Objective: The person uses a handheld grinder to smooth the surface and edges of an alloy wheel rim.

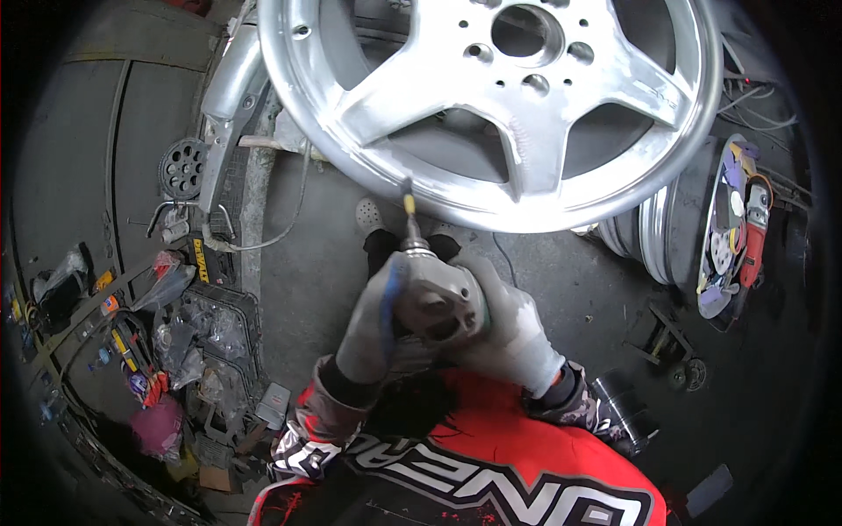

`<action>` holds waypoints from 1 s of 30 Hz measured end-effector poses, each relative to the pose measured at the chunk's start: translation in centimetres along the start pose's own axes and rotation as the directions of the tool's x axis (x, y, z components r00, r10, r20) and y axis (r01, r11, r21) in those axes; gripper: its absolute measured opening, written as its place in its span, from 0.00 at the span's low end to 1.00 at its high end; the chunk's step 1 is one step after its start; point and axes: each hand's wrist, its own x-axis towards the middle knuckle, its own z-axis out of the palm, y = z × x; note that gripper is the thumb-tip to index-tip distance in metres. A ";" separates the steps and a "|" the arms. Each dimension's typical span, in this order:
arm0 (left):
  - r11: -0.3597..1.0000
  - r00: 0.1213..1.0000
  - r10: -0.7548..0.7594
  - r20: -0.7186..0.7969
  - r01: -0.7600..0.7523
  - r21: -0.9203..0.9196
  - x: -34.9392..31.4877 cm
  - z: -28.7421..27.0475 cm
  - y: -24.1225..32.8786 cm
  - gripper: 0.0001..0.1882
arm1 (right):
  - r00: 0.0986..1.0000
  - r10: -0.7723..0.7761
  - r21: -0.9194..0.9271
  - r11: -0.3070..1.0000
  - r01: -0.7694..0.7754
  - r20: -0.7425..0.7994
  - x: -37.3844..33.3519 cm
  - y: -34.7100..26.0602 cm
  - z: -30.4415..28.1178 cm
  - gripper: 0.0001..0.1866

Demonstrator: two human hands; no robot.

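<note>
A bare silver alloy wheel rim (541, 140) with wide spokes and a round centre hole fills the top of the head view. In front of my chest, both gloved hands are wrapped round a grey handheld die grinder (436, 298). My left hand (367, 317) closes on its left side, and my right hand (509, 329) on its right. From its nose a thin shaft with a yellow section and a dark tip (407, 186) points up at the rim's lower left edge. Whether the tip touches the metal I cannot tell. The palms hide much of the tool's body.
At the right, a slanted board (726, 228) bears sanding discs and a red angle grinder (754, 232), beside another wheel (649, 228). To the left stand a silver metal arm (235, 83) with a hanging cable and crates (224, 324) of plastic bags.
</note>
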 end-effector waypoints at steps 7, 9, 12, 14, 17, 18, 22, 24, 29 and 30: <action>0.991 0.985 -0.134 0.110 0.132 0.027 1.1 4.0 -5.1 0.30 | 0.993 0.111 -0.141 0.983 -0.115 -0.033 -5.5 1.9 -3.3 0.37; 0.969 0.965 -0.208 0.158 0.226 -0.104 1.6 5.0 -6.0 0.30 | 0.981 0.168 -0.206 0.961 -0.186 -0.102 -6.5 2.2 -4.1 0.37; 0.977 0.945 -0.166 0.281 0.196 -0.085 3.1 5.2 -8.0 0.29 | 0.982 0.119 -0.280 0.947 -0.157 -0.148 -7.1 1.8 -5.0 0.34; 0.982 0.963 -0.142 0.230 0.167 -0.090 3.5 5.6 -8.9 0.29 | 0.980 0.071 -0.338 0.932 -0.131 -0.184 -7.1 1.7 -5.1 0.31; 0.987 0.979 -0.114 0.170 0.131 -0.093 3.8 5.3 -9.5 0.29 | 0.976 0.089 -0.344 0.926 -0.154 -0.199 -7.1 1.5 -4.9 0.31; 0.988 0.980 -0.109 0.164 0.125 -0.091 3.8 5.1 -9.5 0.29 | 0.978 0.086 -0.346 0.926 -0.149 -0.192 -6.9 1.5 -4.7 0.31; 0.978 0.979 -0.147 0.141 0.165 -0.126 2.7 3.8 -8.1 0.30 | 0.984 0.073 -0.291 0.949 -0.119 -0.164 -6.0 1.3 -3.3 0.32; 0.971 0.987 -0.128 0.099 0.145 -0.189 2.0 2.9 -7.0 0.31 | 0.989 0.049 -0.239 0.968 -0.082 -0.142 -5.0 0.9 -2.4 0.32; 0.989 0.993 -0.075 0.087 0.086 -0.124 0.4 -0.2 -3.5 0.30 | 0.994 -0.054 -0.211 0.977 0.033 -0.094 -2.3 -0.5 -0.4 0.31; 0.992 0.997 -0.054 0.061 0.061 -0.115 0.2 -0.7 -2.9 0.30 | 0.994 -0.073 -0.190 0.980 0.056 -0.083 -1.7 -0.8 -0.1 0.32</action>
